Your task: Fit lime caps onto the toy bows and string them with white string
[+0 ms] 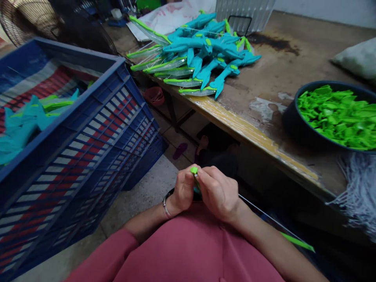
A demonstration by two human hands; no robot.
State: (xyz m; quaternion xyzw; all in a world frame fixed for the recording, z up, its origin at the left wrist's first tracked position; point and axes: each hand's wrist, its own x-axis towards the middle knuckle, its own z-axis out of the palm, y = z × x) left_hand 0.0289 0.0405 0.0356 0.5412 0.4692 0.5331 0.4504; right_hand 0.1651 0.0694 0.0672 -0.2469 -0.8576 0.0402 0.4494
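Note:
My left hand (185,190) and my right hand (219,192) meet close in front of my body, fingers pinched together. Between the fingertips shows a small bright green plastic piece (194,170), with a bit of white just beneath it. Some turquoise plastic is visible below, between the hands, but most of it is hidden. A taut white cord (264,214) runs out from behind my right wrist to a green strip (298,241) at lower right. Whether this strip belongs to the held thing is hidden by my arm.
Turquoise-and-green toy bows (202,47) are heaped on the worktable (273,78). To the right stand a dark bowl (296,129) of green plastic pieces and a bundle of white cords (358,192). A blue crate (117,78) holds more toys at left, near a fan (17,23).

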